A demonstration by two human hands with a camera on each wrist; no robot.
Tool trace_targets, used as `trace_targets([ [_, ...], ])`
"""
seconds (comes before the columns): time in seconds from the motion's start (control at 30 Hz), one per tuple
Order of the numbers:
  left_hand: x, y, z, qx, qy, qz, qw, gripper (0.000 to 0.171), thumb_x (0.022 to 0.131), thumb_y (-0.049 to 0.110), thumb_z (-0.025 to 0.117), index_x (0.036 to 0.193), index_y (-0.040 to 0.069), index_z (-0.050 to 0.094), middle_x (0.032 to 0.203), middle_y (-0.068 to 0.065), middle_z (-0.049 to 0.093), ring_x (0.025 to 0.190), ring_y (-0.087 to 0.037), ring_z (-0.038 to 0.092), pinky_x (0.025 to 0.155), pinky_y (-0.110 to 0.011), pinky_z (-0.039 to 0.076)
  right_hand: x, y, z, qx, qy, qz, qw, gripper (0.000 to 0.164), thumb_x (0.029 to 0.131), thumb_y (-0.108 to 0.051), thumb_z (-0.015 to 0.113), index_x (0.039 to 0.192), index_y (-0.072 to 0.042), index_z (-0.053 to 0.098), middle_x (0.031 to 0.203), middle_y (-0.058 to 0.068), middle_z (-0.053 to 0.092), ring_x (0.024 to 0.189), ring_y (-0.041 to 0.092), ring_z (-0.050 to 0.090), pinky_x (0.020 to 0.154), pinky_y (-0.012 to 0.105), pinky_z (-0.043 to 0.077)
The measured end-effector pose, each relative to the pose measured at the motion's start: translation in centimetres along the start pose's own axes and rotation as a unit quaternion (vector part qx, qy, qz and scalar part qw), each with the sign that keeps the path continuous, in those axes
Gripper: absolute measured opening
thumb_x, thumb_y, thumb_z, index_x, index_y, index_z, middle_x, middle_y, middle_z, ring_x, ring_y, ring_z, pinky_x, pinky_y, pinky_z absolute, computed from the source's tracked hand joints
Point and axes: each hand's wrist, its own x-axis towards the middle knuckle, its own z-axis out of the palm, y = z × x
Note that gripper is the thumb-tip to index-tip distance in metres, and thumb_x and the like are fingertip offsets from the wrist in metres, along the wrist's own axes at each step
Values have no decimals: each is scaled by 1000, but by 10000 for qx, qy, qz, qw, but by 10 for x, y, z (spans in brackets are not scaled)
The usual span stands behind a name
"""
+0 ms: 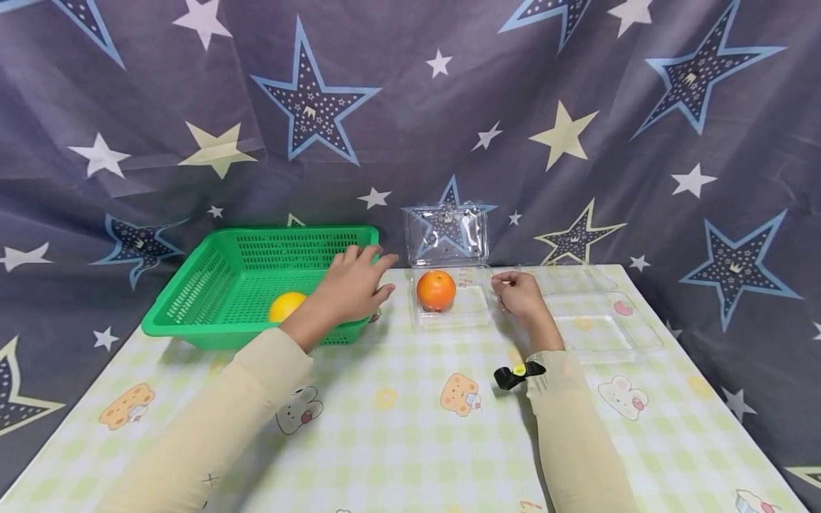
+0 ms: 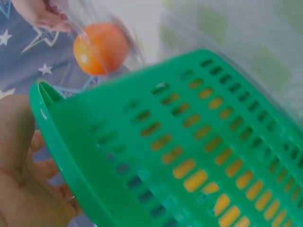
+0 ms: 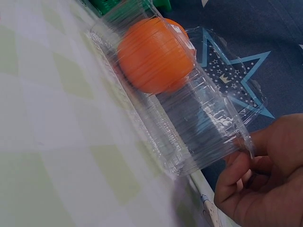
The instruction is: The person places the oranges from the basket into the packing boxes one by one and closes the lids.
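Note:
An orange (image 1: 436, 291) sits in the left part of a clear plastic clamshell box (image 1: 471, 313), whose lid (image 1: 447, 239) stands up behind it. My right hand (image 1: 521, 293) pinches the box's right rim between thumb and finger, as the right wrist view shows. My left hand (image 1: 351, 283) is over the right end of a green slotted basket (image 1: 192, 324), its fingers spread loosely and nothing held in them. In the left wrist view the palm lies beside the basket rim (image 2: 59, 146); whether it touches is unclear. A yellow round fruit (image 1: 286, 306) lies in the basket, partly behind the left wrist.
A second clear plastic box (image 1: 599, 335) lies open to the right of my right hand. A checked cloth (image 1: 398, 449) with cartoon prints covers the table. Behind the table's back edge hangs a dark curtain (image 1: 398, 142) with stars.

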Motion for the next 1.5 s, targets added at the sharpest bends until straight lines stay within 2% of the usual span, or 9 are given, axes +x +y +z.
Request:
trace_targets([
  [0.23,-16,-19,-4,1,65,-4,10000,56,105,41,53,156,19,44,155,-19,41,130,-45,42,104,-61,39,-1,-1,0,-32,19,11,10000,37,107,-14,52,135,9,55,81,8,55,52,8,43,51,24,39],
  [0.53,-32,-44,-8,-303,-200,-179,9992,58,104,39,58,155,15,45,152,-21,43,123,-45,43,99,-61,41,1,1,0,12,49,17,10000,36,107,-14,53,134,9,56,82,8,55,53,7,43,51,24,40],
  [0.73,-36,-62,-9,-928,-668,-335,9929,58,101,38,64,151,13,51,150,-22,44,121,-42,42,99,-60,38,1,0,0,33,46,20,10000,37,106,-14,53,134,9,55,79,7,54,53,8,43,52,24,40],
  [0.87,-34,-69,-8,-1189,-1051,-362,9867,57,99,38,68,148,13,55,150,-23,44,129,-45,42,105,-65,38,0,0,0,75,46,46,10000,37,106,-14,53,134,9,55,77,6,53,51,8,42,51,24,38],
  [1.0,-31,-74,-7,-1350,-1466,-442,9789,58,96,42,70,146,14,58,155,-27,38,140,-50,35,109,-69,34,1,1,0,92,28,36,9999,37,106,-14,53,135,10,54,81,9,55,51,8,42,50,23,38],
  [1.1,-28,-76,-7,-1439,-1701,-375,9742,60,94,46,72,143,14,60,153,-25,43,140,-47,38,112,-66,33,1,1,0,106,30,11,9999,37,106,-14,53,134,10,54,82,11,56,51,7,43,49,22,38],
  [1.23,-24,-77,-7,-1483,-1934,-269,9695,62,92,49,74,142,14,62,143,-17,57,130,-40,48,111,-61,37,2,2,0,124,49,-34,9999,36,106,-13,54,133,10,55,82,11,56,51,7,43,48,21,37],
  [1.37,-22,-79,-8,-1483,-2182,-256,9642,56,93,39,76,143,18,61,139,-15,59,127,-37,51,109,-60,39,2,2,0,93,46,-83,9999,36,106,-13,53,133,11,55,80,9,56,50,7,43,47,21,37],
  [1.5,-20,-80,-7,-1647,-2421,-199,9560,50,95,24,74,143,18,61,143,-15,57,128,-37,49,111,-60,37,1,2,0,21,40,-101,9999,36,106,-13,53,133,11,55,75,6,54,50,8,42,47,21,36],
])
